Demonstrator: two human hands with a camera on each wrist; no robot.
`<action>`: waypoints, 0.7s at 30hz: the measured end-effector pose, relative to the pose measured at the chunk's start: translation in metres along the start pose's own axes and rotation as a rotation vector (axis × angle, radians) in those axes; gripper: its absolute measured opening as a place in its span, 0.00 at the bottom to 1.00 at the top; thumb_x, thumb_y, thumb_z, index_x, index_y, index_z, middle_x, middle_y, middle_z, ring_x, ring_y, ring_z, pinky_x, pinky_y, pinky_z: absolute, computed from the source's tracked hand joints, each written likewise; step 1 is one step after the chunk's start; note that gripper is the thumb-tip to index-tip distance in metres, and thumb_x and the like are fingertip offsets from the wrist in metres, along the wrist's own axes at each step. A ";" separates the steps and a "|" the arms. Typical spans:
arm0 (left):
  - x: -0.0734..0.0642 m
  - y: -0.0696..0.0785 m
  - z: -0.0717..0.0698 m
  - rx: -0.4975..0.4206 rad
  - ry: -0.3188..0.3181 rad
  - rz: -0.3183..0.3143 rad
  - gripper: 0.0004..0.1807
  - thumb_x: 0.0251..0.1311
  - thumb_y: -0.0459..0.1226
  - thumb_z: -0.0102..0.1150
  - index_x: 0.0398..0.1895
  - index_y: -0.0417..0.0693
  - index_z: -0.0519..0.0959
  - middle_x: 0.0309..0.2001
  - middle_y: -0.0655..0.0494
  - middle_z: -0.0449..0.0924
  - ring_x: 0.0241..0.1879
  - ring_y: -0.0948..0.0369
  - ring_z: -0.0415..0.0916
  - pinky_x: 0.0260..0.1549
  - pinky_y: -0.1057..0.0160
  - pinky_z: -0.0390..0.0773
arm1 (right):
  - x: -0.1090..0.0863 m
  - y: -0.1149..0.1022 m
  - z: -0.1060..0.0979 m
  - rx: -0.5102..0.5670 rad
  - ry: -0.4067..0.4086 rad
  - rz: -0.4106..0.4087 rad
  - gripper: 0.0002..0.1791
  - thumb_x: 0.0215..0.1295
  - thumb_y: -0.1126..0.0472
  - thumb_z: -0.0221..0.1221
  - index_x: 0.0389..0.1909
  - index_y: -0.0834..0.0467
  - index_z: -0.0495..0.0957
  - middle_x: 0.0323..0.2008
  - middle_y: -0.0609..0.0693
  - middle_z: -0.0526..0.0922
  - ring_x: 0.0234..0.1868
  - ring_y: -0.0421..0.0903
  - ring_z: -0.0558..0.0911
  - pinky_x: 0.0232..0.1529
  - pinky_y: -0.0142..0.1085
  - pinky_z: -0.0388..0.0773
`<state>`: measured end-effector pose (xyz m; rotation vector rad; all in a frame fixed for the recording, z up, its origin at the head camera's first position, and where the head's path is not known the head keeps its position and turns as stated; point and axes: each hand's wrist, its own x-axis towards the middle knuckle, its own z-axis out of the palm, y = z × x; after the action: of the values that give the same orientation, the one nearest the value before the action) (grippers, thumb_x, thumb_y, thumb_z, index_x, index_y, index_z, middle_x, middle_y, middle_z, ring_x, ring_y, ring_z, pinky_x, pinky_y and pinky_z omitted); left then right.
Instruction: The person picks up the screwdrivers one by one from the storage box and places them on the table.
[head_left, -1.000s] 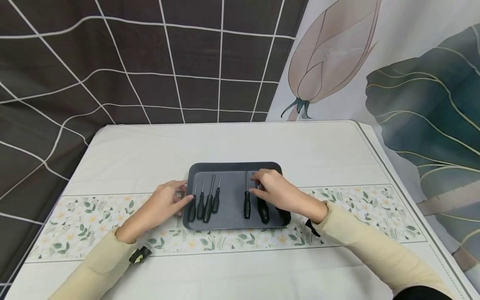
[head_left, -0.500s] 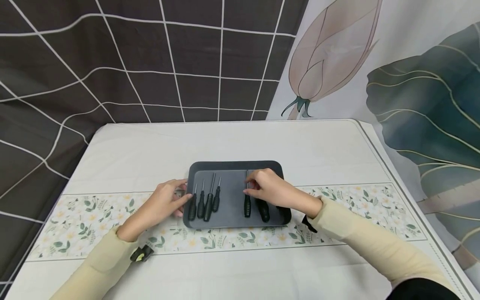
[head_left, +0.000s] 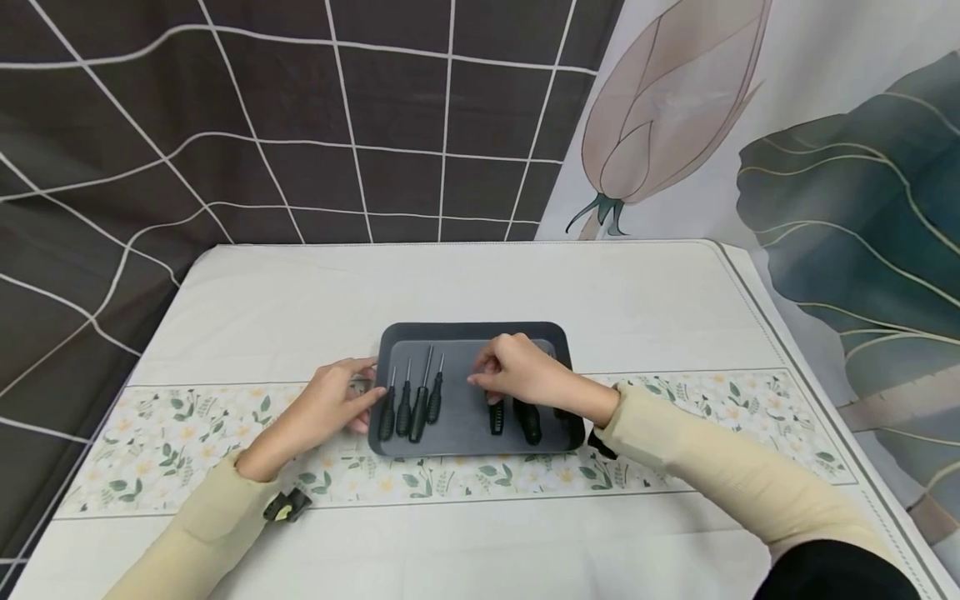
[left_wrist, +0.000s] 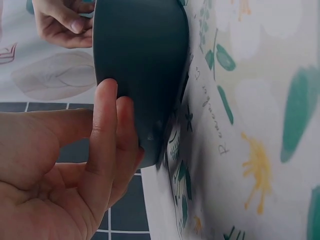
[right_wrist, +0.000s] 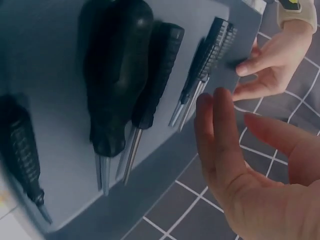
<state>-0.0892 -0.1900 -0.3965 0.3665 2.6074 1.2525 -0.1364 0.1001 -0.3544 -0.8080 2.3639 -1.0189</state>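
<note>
A dark grey tray (head_left: 463,425) holds several black-handled screwdrivers. My left hand (head_left: 324,410) grips its left rim, thumb at the edge and fingers (left_wrist: 104,115) against the outer wall. Over the tray's right half is my right hand (head_left: 528,371), holding nothing, its fingers (right_wrist: 227,135) apart from the thumb. Below it lies a slim screwdriver (head_left: 497,419), its shaft hidden by the hand in the head view. Beside that is a thick-handled screwdriver (right_wrist: 117,75), and a further screwdriver (right_wrist: 20,150) lies at the far right end. Four-abreast small screwdrivers (head_left: 416,415) line the left side.
The tray stands on a white tablecloth (head_left: 480,287) with a floral band (head_left: 187,437). A dark grid-patterned curtain (head_left: 300,125) hangs behind the table, and a flower-print curtain (head_left: 675,108) is at the right.
My right hand has moved left across the tray, from above the thick-handled screwdriver to over the slim one, covering its shaft. My left hand has stayed at the rim.
</note>
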 end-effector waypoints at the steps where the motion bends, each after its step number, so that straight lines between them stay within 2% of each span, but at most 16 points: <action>1: 0.000 0.000 0.000 -0.002 0.000 -0.001 0.31 0.69 0.30 0.59 0.69 0.22 0.61 0.54 0.31 0.73 0.17 0.63 0.78 0.16 0.65 0.83 | 0.001 0.000 0.001 0.038 -0.002 0.017 0.15 0.70 0.65 0.61 0.49 0.74 0.80 0.27 0.57 0.86 0.23 0.43 0.85 0.29 0.34 0.86; 8: 0.001 0.000 0.000 -0.012 -0.006 -0.011 0.30 0.68 0.29 0.58 0.69 0.22 0.61 0.54 0.30 0.73 0.17 0.62 0.79 0.17 0.65 0.84 | 0.009 -0.002 0.008 0.237 -0.011 0.118 0.10 0.69 0.68 0.61 0.43 0.73 0.82 0.22 0.58 0.84 0.22 0.49 0.86 0.29 0.42 0.88; 17: 0.001 0.000 0.000 -0.018 -0.004 -0.020 0.30 0.67 0.28 0.59 0.68 0.22 0.62 0.52 0.32 0.74 0.16 0.62 0.79 0.16 0.65 0.83 | 0.017 0.002 0.021 0.466 -0.023 0.170 0.10 0.70 0.71 0.58 0.37 0.79 0.79 0.23 0.65 0.84 0.23 0.53 0.86 0.30 0.46 0.88; 21: 0.001 0.000 0.000 -0.020 -0.011 -0.013 0.30 0.68 0.28 0.59 0.68 0.22 0.62 0.50 0.33 0.75 0.17 0.62 0.79 0.16 0.65 0.83 | 0.021 0.001 0.024 0.519 -0.038 0.193 0.11 0.70 0.71 0.57 0.36 0.80 0.79 0.24 0.68 0.83 0.23 0.53 0.87 0.30 0.45 0.88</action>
<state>-0.0903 -0.1900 -0.3965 0.3505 2.5819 1.2680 -0.1378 0.0750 -0.3738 -0.3915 1.9580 -1.4246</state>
